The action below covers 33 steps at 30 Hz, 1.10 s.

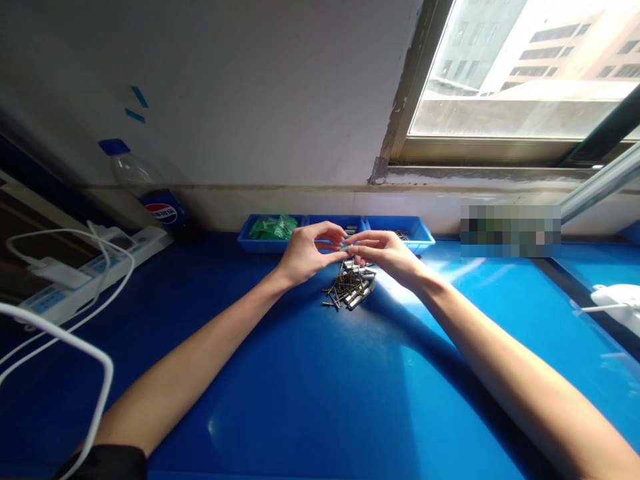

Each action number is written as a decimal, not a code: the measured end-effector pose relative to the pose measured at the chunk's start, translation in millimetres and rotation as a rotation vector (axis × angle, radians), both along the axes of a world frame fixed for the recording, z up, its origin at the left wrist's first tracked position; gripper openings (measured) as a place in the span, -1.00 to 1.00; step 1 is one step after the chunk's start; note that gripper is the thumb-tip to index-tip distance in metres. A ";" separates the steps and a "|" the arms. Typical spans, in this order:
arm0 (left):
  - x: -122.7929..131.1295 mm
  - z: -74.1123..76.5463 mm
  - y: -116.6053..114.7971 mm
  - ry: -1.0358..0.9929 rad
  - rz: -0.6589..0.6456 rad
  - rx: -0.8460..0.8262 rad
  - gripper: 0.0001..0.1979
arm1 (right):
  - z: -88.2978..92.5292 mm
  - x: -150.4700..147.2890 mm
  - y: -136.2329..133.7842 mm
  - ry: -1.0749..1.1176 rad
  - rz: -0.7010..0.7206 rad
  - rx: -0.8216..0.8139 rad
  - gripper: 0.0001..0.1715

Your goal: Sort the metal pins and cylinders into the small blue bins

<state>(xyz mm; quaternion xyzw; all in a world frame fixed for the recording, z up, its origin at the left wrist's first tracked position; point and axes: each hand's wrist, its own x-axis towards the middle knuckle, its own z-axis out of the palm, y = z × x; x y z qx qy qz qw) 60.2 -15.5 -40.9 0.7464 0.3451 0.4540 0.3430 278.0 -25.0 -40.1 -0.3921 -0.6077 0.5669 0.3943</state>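
Above the blue table, my left hand [309, 252] and my right hand [387, 255] meet fingertip to fingertip. Both are closed in a pinch around a small pale piece [345, 249], mostly covered by the fingers and too small to name. Just below my fingers lies a loose pile of small metal parts [347, 287], thin screw-like pins with brass-coloured ends mixed with short silvery cylinders. Behind my hands stand three joined blue trays [427, 241]. Green plastic packets [273, 228] fill the left one, and small metal parts show in the other two.
A plastic bottle with a blue cap [150, 190] leans at the back left. Beside it run a white power strip [100, 270] and loose white cables [107, 380]. A wall and a window [520, 80] close off the back. A white device [617, 297] sits at the right edge.
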 end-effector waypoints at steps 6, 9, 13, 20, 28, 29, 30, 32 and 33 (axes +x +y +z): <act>-3.1 -4.1 2.5 0.280 0.001 0.051 -0.88 | -4.5 2.5 5.9 0.000 -0.217 0.026 -0.59; -3.3 -10.9 3.5 0.472 -0.171 0.171 -0.76 | -2.5 2.9 7.0 0.017 -0.253 0.040 -0.49; -3.8 -21.0 5.3 0.585 -0.284 0.266 -0.67 | 1.7 0.1 5.3 0.021 -0.266 0.017 -0.48; -12.3 -17.8 11.0 0.701 -0.169 0.249 -0.71 | 3.4 -0.7 4.8 0.029 -0.274 -0.017 -0.57; -22.5 -9.9 16.4 0.659 -0.226 0.168 -0.86 | 3.1 -0.1 4.7 0.026 -0.274 -0.029 -0.60; -22.4 -8.4 15.8 0.642 -0.219 0.155 -0.87 | 3.2 0.0 4.6 0.026 -0.271 -0.028 -0.61; -21.8 -6.9 14.9 0.624 -0.209 0.148 -0.87 | 3.1 0.1 4.6 0.024 -0.266 -0.028 -0.61; -19.5 -3.9 12.6 0.584 -0.187 0.160 -0.85 | 2.5 0.6 4.9 -0.004 -0.239 -0.028 -0.64; -17.9 -2.7 11.4 0.568 -0.176 0.177 -0.84 | 2.0 0.9 5.0 -0.032 -0.215 -0.028 -0.67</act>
